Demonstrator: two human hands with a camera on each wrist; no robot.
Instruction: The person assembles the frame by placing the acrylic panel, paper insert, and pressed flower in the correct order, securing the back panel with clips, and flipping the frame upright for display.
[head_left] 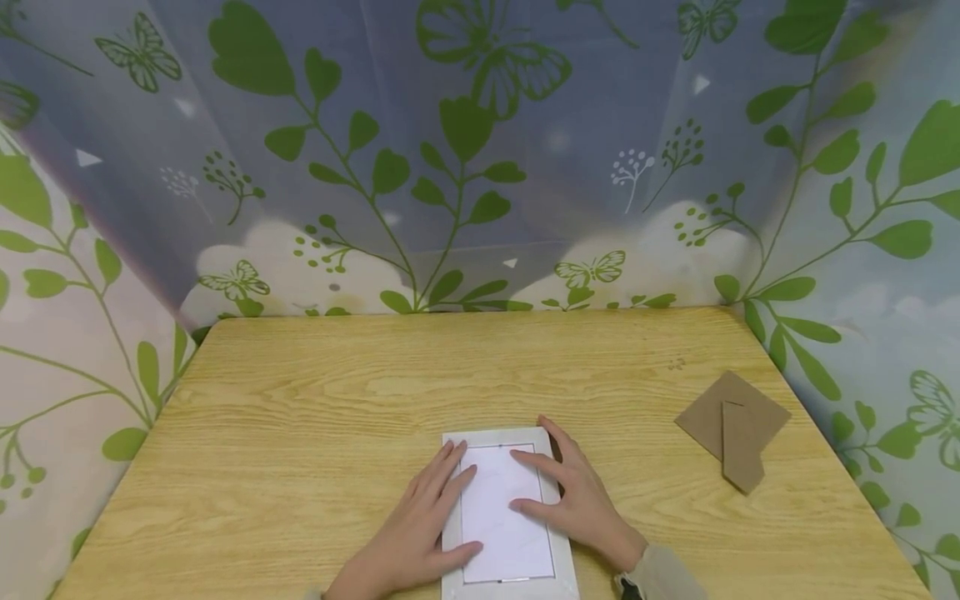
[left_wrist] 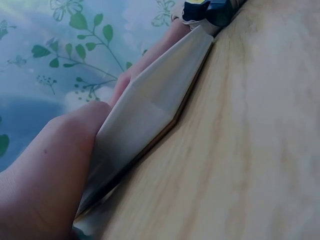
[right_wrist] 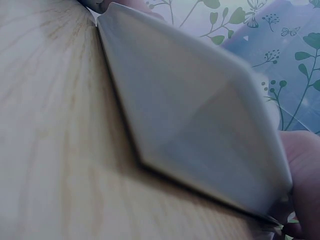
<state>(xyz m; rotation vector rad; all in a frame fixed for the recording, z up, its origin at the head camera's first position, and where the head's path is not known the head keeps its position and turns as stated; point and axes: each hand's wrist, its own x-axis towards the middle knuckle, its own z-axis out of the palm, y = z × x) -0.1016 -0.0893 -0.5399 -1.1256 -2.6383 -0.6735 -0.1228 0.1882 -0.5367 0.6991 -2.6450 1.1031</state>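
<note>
A white picture frame (head_left: pixel 566 560) lies back side up at the table's front, with a plain white sheet (head_left: pixel 506 525) set inside its rim. My left hand (head_left: pixel 422 523) rests along the frame's left side, fingers extended and thumb on the sheet. On the other side, my right hand (head_left: pixel 581 492) is spread over the right rim. Its thumb and one finger reach onto the sheet, while another finger lies at the upper right corner. Both wrist views show the pale side of the frame (left_wrist: pixel 145 110) close over the wooden surface.
A brown backing board (head_left: pixel 703 414) with a stand leg (head_left: pixel 742 454) lies turned cornerwise to the right. The wood-grain table (head_left: pixel 315 392) reaches back to a curtain (head_left: pixel 540 183) printed with leaves and butterflies, which also hangs at both sides.
</note>
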